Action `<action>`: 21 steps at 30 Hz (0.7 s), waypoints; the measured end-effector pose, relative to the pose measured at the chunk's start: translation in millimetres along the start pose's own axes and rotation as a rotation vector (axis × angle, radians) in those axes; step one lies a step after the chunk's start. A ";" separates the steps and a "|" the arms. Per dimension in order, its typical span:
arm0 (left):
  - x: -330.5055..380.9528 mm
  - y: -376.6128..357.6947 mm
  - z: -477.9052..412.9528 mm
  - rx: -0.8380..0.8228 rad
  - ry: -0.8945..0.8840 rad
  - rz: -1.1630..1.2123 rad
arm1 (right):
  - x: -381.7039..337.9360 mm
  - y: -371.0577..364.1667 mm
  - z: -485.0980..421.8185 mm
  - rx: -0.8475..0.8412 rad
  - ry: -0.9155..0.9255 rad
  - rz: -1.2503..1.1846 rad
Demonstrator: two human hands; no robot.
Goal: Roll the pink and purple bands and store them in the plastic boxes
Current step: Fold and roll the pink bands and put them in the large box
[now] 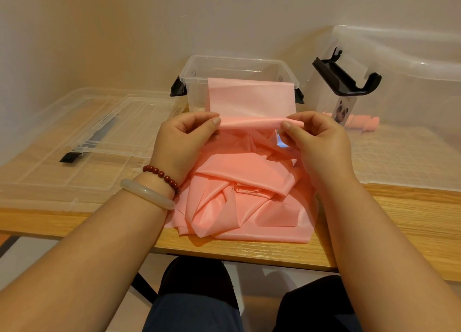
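Note:
A long pink band (239, 197) lies crumpled in a heap on the wooden table (411, 219) in front of me. One end of it stands up flat against the near wall of a small clear plastic box (197, 68) with black latches. My left hand (182, 142) pinches the left side of a fold in the band, and my right hand (316, 139) pinches the right side, thumbs on top. Several rolled pink bands (359, 122) lie inside a large clear box (409, 107) at the right. No purple band is in view.
Two clear lids (74, 142) lie flat on the left of the table, one with a black clip. A black handle (346, 78) and a panda label sit on the large box's near end. A wall stands close behind. My knees show under the table edge.

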State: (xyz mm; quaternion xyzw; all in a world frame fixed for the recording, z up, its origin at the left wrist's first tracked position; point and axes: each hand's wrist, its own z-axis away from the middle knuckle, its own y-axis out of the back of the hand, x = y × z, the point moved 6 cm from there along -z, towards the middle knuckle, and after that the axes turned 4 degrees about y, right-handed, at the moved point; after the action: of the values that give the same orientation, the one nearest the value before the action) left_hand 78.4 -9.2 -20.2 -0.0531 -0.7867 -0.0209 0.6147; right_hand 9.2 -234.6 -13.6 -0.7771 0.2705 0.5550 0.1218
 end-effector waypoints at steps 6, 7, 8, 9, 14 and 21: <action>-0.3 -1.1 0.6 -0.013 -0.001 -0.004 | 1.2 0.4 -0.9 0.012 0.001 0.012; -0.1 -1.4 0.8 -0.010 0.001 -0.001 | 1.2 0.3 -0.9 0.016 0.002 0.016; -0.5 -1.8 0.7 -0.010 0.003 -0.001 | 0.8 0.3 -1.2 0.021 0.008 0.025; -1.2 -2.1 0.5 -0.011 0.008 0.000 | 0.7 0.6 -1.2 0.026 0.011 0.032; -1.5 -2.2 0.6 0.015 0.015 -0.019 | -2.4 0.3 0.6 0.024 -0.002 -0.003; 2.0 -2.5 0.9 -0.003 0.000 0.016 | -9.1 -0.8 3.3 0.009 0.050 -0.010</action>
State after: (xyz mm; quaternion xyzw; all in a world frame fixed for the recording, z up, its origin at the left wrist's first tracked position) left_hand 76.8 -11.5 -18.4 -0.0601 -0.7862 -0.0172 0.6149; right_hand 4.8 -229.7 -6.3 -0.7916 0.2720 0.5337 0.1211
